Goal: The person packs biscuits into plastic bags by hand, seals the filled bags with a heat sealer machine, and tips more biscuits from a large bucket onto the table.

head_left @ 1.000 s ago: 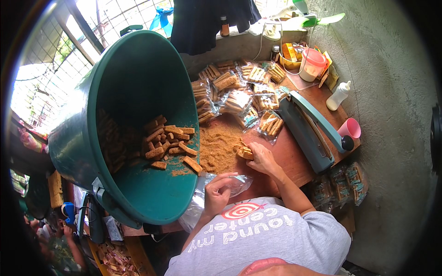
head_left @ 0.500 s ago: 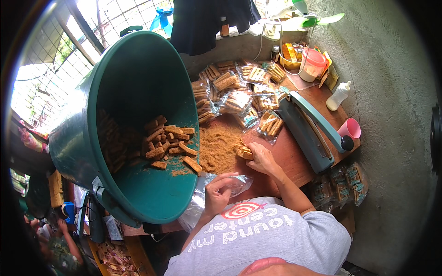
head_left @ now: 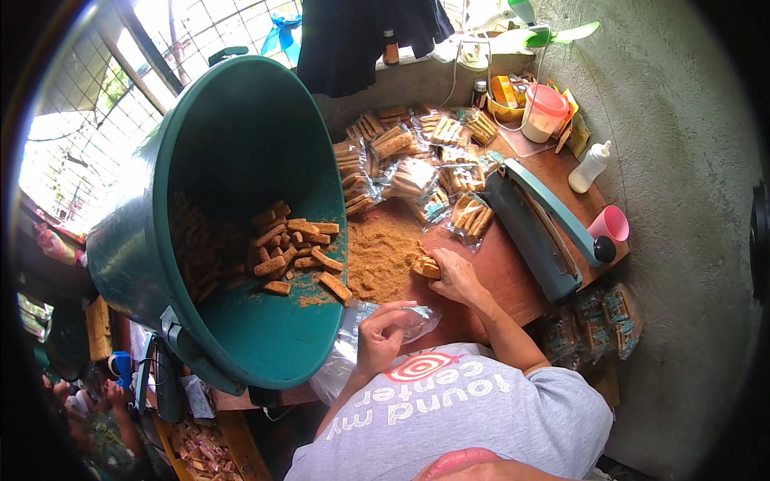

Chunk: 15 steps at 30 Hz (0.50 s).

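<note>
My right hand (head_left: pixel 459 278) grips a few brown biscuit sticks (head_left: pixel 425 264) at the edge of a heap of brown crumbs (head_left: pixel 381 256) on the wooden table. Closer to me, my left hand (head_left: pixel 380 337) has its fingers curled on a clear plastic bag (head_left: pixel 419 322), whose mouth spreads out beside the fingertips. More clear plastic (head_left: pixel 341 353) lies by the left wrist. A large green tub (head_left: pixel 265 337) rests on its side to the left, its opening toward the crumbs. Loose biscuit sticks (head_left: pixel 293 244) are piled inside, some near the rim.
Filled biscuit packs (head_left: pixel 413 172) heap up behind the crumbs. A grey bag sealer (head_left: pixel 533 228) stands at right, near a pink cup (head_left: pixel 609 224), a white bottle (head_left: pixel 589 168) and a pink-lidded jar (head_left: pixel 545 116). More packs (head_left: pixel 593 321) hang or lie beyond the table's right edge. Another person (head_left: pixel 112 425) is at lower left.
Both my hands stay essentially where they were. At the lower left, the other person's arm has shifted slightly.
</note>
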Each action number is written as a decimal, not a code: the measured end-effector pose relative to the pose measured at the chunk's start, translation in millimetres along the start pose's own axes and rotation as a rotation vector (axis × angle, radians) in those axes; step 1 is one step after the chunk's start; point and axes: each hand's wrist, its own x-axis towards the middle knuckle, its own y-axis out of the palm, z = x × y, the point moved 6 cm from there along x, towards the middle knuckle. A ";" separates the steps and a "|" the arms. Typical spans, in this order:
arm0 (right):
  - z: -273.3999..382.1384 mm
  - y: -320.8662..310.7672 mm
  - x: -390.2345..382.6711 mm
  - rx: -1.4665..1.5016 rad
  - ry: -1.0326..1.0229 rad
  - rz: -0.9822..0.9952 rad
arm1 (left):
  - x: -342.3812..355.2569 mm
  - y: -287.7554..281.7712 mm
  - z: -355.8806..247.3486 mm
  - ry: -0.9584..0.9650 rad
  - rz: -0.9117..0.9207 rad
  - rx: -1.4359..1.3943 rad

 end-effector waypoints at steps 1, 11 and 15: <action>-0.1 -0.2 0.1 0.001 0.002 -0.006 | -0.2 0.2 0.8 -0.013 0.002 -0.003; -27.2 4.7 3.0 1.119 0.263 0.109 | 3.6 -2.5 -6.0 0.004 -0.012 0.046; -31.2 3.1 1.1 1.546 0.445 0.203 | 9.6 -7.3 -6.4 0.026 -0.060 0.073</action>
